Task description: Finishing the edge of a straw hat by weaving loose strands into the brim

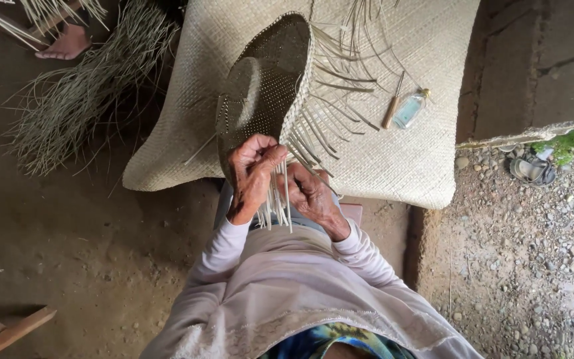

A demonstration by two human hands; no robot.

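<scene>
Half-woven straw hat (pixel 267 86), pale and open-weave, loose strands fanning from its brim. Left hand (pixel 252 174) and right hand (pixel 313 196) sit just below the hat, each grip pinching brim strands (pixel 277 203).

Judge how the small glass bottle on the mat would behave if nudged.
The bottle lies on its side on the mat, so it would probably roll. It looks small, so likely light. Clear glass suggests fragile and slippery. The wooden-handled tool beside it might stop it.
</scene>
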